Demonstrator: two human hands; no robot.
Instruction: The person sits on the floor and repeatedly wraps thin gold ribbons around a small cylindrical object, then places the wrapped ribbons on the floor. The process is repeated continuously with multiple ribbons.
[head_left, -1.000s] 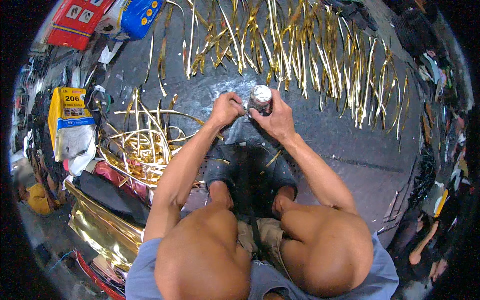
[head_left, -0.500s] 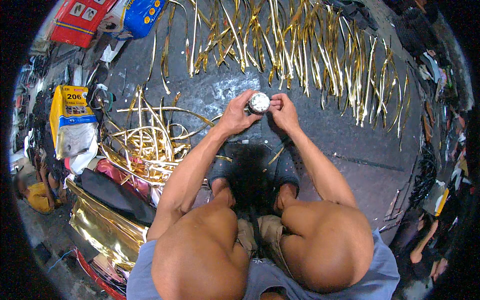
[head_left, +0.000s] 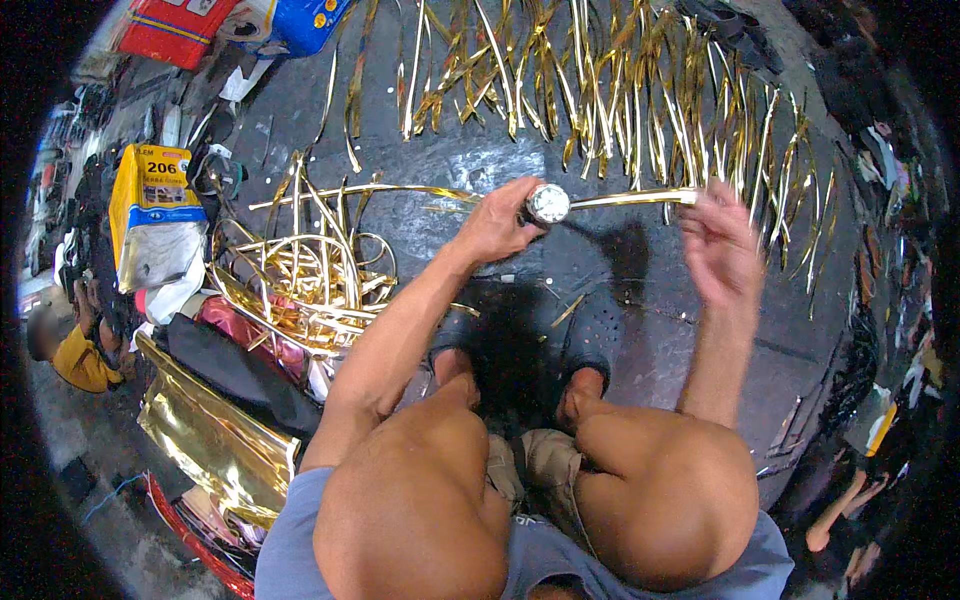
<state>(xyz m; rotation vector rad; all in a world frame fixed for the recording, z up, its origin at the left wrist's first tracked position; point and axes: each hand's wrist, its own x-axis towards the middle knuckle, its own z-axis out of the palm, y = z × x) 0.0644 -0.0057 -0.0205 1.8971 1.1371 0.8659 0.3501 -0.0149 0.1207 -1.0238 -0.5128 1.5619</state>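
Canister (head_left: 547,204) clamped in my left grip (head_left: 497,222), gold strip (head_left: 635,198) reaching from beside it to my right grip (head_left: 722,245), too blurred to call open or closed! Dark lettering stands out on the yellow package (head_left: 163,215) leftward.

Setting noted: I am in a workshop, judging by gold strips (head_left: 655,125) across the dark surface (head_left: 645,335), gold sheeting (head_left: 212,425) and a yellow container (head_left: 163,215).

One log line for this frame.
left hand: grips white-topped cylinder | right hand: at gold strip, blurred, grip unclear | strip pile: left of cylinder
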